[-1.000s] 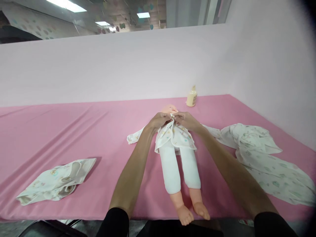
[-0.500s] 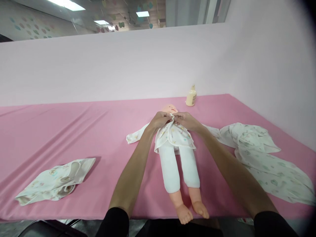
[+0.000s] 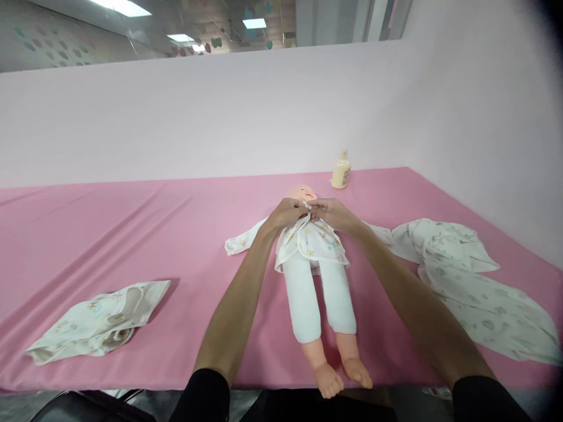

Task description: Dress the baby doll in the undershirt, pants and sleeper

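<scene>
A baby doll (image 3: 324,375) lies on its back, bare feet towards me, with white cloth legs. It wears a white baby shirt (image 3: 314,245) with small coloured prints, sleeves spread to both sides. At the shirt's neckline, my left hand (image 3: 287,212) pinches the collar edge from the left. Facing it, my right hand (image 3: 329,212) pinches the same edge from the right, fingertips nearly meeting. Both hands are closed on the cloth. The fastening between the fingers is too small to make out, and my hands partly cover the doll's chin and chest.
A pink sheet (image 3: 185,234) covers the table. A folded printed baby garment (image 3: 99,322) lies at the left, and a crumpled white printed cloth (image 3: 488,299) at the right. Behind the doll stands a cream pump bottle (image 3: 341,171), near the white wall (image 3: 197,123).
The collar edge between my fingertips has shifted slightly and sits lower and more bunched. My arms and the doll stay in nearly the same place.
</scene>
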